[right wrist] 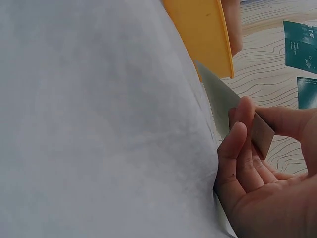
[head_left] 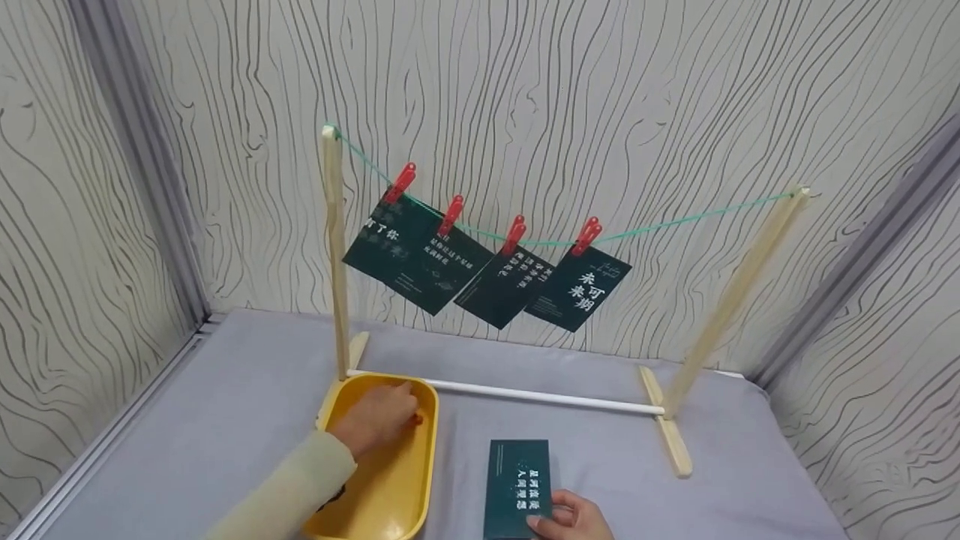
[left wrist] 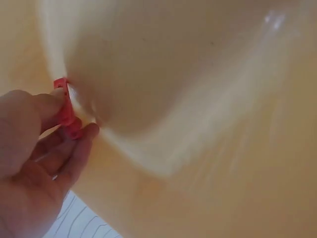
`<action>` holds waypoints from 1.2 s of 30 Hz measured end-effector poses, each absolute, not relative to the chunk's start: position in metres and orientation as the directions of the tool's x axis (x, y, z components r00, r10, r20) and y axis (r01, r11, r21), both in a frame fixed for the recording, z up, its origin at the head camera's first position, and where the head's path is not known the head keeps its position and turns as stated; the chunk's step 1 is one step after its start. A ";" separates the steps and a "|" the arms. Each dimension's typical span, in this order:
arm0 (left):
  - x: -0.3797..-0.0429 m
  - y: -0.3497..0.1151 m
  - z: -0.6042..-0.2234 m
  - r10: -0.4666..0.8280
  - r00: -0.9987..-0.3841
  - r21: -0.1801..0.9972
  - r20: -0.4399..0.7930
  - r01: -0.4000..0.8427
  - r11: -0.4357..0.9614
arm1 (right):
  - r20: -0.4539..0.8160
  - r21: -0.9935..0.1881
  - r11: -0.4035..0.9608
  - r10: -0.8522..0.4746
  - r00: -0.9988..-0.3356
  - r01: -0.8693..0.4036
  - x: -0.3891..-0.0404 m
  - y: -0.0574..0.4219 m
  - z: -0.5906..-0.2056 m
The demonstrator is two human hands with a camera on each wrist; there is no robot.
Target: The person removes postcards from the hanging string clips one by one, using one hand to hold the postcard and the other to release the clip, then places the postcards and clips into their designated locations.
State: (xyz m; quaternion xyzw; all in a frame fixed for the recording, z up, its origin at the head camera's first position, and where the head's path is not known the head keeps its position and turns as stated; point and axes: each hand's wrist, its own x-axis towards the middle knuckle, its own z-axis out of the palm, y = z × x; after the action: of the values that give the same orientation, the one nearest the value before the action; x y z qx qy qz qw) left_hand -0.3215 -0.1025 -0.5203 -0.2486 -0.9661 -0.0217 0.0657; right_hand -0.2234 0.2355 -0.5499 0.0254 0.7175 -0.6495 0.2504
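My left hand (head_left: 379,416) reaches into the yellow bin (head_left: 431,465). In the left wrist view its thumb and fingers pinch a red clothespin (left wrist: 65,109) close to the bin's wall; in the head view the hand partly hides that clothespin. To the right of the bin, my right hand (head_left: 574,517) pinches a dark green card (head_left: 517,480) with white lettering by its lower right edge. The right wrist view shows the card (right wrist: 218,99) tilted between thumb and fingers, above the cloth.
A green string (head_left: 697,217) runs between two wooden posts (head_left: 337,262), with several dark green cards (head_left: 581,289) hung on it by red clothespins (head_left: 514,234). A white rod (head_left: 540,396) joins the posts' feet. Grey cloth (head_left: 255,390) covers the table; a patterned wall (head_left: 525,90) stands behind.
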 end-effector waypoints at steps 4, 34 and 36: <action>-0.321 -0.104 -0.523 0.499 -0.843 -0.110 0.201 0.486 0.867 | -0.396 -0.918 0.153 -0.290 -0.871 0.366 -0.223 0.237 -0.549; -0.322 -0.106 -0.518 0.457 -0.868 -0.121 0.192 0.441 0.889 | -0.427 -0.855 0.383 -0.141 -0.893 0.349 -0.222 0.234 -0.542; -0.320 -0.107 -0.518 0.464 -0.862 -0.116 0.206 0.449 0.886 | -0.423 -0.833 0.438 -0.111 -0.899 0.338 -0.221 0.233 -0.542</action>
State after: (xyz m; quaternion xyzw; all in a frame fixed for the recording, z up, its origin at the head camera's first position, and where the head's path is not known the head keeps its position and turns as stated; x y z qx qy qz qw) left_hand -0.3203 -0.1066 -0.5182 -0.2366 -0.9643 0.0319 0.1145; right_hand -0.2213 0.2328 -0.5419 0.0693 0.8205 -0.5257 0.2135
